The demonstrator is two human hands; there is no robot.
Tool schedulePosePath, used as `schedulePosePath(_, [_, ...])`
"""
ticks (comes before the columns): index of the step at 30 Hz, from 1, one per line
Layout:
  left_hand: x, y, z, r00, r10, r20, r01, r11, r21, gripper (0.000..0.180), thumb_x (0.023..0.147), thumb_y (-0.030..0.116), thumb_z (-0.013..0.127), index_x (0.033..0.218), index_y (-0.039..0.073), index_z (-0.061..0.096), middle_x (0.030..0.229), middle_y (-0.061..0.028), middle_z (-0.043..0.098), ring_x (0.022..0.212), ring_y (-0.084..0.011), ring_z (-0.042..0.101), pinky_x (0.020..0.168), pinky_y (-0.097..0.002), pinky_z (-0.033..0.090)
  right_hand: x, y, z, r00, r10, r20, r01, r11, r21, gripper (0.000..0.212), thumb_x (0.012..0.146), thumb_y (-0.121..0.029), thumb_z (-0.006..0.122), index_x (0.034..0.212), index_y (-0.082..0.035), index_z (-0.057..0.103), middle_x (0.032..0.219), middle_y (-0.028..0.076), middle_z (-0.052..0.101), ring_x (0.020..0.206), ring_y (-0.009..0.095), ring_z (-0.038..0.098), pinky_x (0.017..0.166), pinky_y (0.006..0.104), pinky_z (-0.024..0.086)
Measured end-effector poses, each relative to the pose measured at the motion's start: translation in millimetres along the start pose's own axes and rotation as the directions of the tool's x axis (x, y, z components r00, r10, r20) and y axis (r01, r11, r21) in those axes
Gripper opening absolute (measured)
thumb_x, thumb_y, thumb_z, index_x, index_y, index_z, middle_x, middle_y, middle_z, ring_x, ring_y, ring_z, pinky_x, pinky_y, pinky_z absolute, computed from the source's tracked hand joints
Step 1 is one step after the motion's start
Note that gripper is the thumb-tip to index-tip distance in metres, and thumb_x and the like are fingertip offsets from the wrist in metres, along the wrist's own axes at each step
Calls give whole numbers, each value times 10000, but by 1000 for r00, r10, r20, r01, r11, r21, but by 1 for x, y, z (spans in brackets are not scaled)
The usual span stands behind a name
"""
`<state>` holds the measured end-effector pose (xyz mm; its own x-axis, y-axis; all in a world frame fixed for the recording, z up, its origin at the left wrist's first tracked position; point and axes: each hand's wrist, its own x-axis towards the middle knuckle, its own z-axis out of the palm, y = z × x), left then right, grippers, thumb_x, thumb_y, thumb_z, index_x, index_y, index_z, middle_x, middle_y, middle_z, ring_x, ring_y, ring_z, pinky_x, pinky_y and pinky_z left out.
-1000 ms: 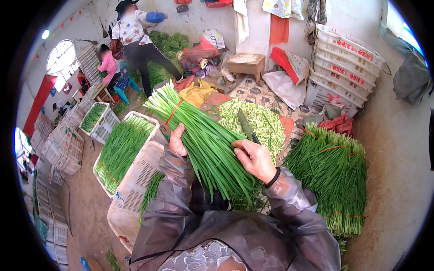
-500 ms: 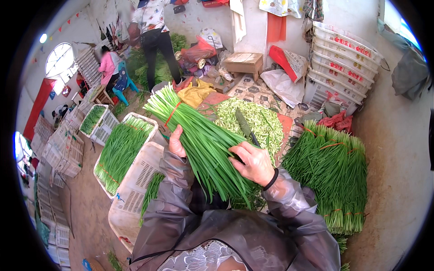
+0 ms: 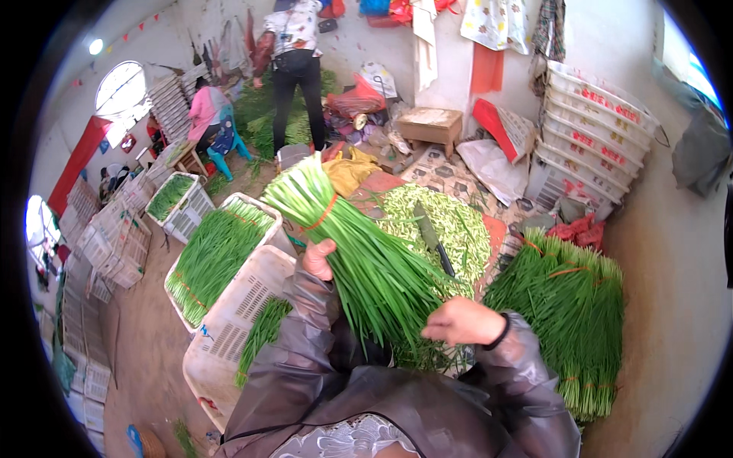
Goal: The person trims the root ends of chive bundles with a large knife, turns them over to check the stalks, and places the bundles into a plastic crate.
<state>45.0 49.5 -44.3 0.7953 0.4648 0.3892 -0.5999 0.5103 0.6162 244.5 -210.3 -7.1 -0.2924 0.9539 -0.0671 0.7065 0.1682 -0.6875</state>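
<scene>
A thick bundle of garlic chives, tied with an orange band near its pale stem ends, slants across in front of me. My left hand grips it from beneath, just below the band. By the dangling leaf tips, my right hand has its fingers drawn together; whether a leaf is pinched in them is hidden. Behind the bundle, a dark-bladed knife lies on a heap of chopped pale stem ends. To the right stands a big stack of banded chive bundles.
At left, a white crate is packed with chives, with another crate before it. Nested white baskets lean by the wall, near a low wooden stool. Farther back, one person stands and another sits.
My right hand has come off the leaves and moved right and down, its fingers drawing together. The left hand keeps its hold. The view has shifted, and more of the knife shows.
</scene>
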Motion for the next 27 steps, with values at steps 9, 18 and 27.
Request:
schedulePosePath(9, [30, -60, 67, 987, 153, 50, -130, 574, 808, 976, 623, 196, 911, 1408, 4, 363, 1339, -125, 507, 1236, -241, 505, 1045, -395, 418, 77, -51, -34, 490, -192, -850, 281, 958, -54, 1207, 655, -260, 891, 1507, 72, 103, 1471, 209, 343, 1373, 298, 358, 1147, 411, 277])
schedulePosePath(18, [36, -71, 98, 983, 106, 148, -182, 583, 792, 1136, 601, 288, 933, 1462, -9, 253, 1416, -196, 386, 1335, -292, 377, 1110, -430, 319, 57, -14, -47, 578, 51, -814, 618, 625, 478, 811, 763, -183, 837, 1401, 5, 373, 1292, 103, 556, 1181, 193, 550, 1012, 344, 443])
schedulePosePath(27, [42, -34, 95, 951, 232, -202, -89, 837, 540, 469, 806, 32, 730, 1238, -10, 549, 1089, -94, 666, 979, -210, 658, 883, -348, 531, 70, 25, -1, 762, -50, -646, 117, 991, 61, 1216, 654, -277, 849, 1527, 25, 59, 1505, 314, 255, 1423, 405, 289, 1169, 399, 274])
